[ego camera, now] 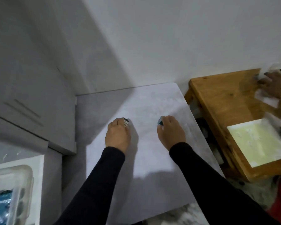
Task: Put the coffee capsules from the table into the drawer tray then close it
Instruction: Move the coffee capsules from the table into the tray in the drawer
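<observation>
On the pale marble-look table (pixel 149 159) my left hand (pixel 118 135) is closed around a dark capsule (pixel 126 122) with a white label, just above the tabletop. My right hand (pixel 170 133) grips a teal capsule (pixel 160 121) the same way, about a hand's width to the right. Both arms wear black sleeves. At the bottom left the open drawer holds a clear plastic tray (pixel 25 174) with round pockets; blue capsules (pixel 2 203) lie in its near part.
A white cabinet (pixel 31 78) stands left of the table, above the drawer. To the right is a wooden table (pixel 217 98) with a pale green inset panel (pixel 256 142). Another person's hand (pixel 276 88), blurred, moves over it at the right edge.
</observation>
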Action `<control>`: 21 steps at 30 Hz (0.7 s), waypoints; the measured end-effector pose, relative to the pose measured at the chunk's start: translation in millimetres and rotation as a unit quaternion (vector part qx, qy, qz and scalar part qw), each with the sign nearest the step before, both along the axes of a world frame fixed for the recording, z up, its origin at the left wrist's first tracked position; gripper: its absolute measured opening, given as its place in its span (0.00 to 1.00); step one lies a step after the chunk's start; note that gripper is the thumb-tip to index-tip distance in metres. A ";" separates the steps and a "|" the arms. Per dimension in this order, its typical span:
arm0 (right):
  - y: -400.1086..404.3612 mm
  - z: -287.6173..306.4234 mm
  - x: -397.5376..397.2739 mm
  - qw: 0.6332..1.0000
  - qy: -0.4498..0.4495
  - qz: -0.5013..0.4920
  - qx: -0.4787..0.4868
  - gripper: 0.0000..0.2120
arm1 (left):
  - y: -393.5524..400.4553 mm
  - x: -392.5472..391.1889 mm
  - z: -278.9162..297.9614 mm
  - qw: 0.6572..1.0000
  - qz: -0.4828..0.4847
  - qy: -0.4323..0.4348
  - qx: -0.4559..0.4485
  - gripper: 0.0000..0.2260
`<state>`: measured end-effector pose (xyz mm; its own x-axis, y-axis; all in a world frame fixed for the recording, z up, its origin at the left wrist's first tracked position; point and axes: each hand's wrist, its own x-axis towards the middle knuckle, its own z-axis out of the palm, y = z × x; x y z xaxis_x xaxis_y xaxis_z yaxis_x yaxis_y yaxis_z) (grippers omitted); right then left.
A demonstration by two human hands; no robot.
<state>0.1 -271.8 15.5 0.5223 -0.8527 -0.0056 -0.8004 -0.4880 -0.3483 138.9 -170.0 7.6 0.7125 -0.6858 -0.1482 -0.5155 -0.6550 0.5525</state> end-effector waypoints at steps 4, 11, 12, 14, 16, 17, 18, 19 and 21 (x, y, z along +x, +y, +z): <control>-16.5 -17.5 9.8 0.999 0.020 -0.005 0.029 0.15 | -6.5 9.4 -9.2 0.998 0.013 0.055 -0.023 0.13; -26.2 -36.0 16.2 0.994 -0.016 -0.060 0.087 0.09 | -14.2 7.7 -16.9 0.984 0.064 0.151 -0.073 0.08; -25.6 -37.4 16.5 0.993 -0.025 -0.070 0.089 0.10 | -13.7 8.1 -18.0 0.981 0.065 0.158 -0.087 0.08; -23.4 -39.4 16.3 0.993 -0.048 -0.069 0.083 0.09 | -13.6 9.1 -20.9 0.974 0.077 0.181 -0.115 0.09; -21.3 -38.7 14.7 0.991 -0.079 -0.064 0.092 0.07 | -13.6 7.5 -19.0 0.966 0.087 0.209 -0.128 0.11; -20.2 -37.7 13.3 0.989 -0.092 -0.066 0.099 0.07 | -13.8 5.5 -17.1 0.962 0.095 0.222 -0.127 0.11; -19.3 -37.2 11.9 0.987 -0.104 -0.069 0.102 0.07 | -14.5 3.2 -14.6 0.957 0.106 0.237 -0.129 0.12; -18.3 -37.2 10.2 0.986 -0.110 -0.074 0.107 0.07 | -15.1 0.9 -11.7 0.951 0.120 0.252 -0.131 0.13; -16.4 -36.9 7.6 0.983 -0.114 -0.086 0.115 0.08 | -16.2 -3.3 -9.6 0.938 0.147 0.279 -0.145 0.12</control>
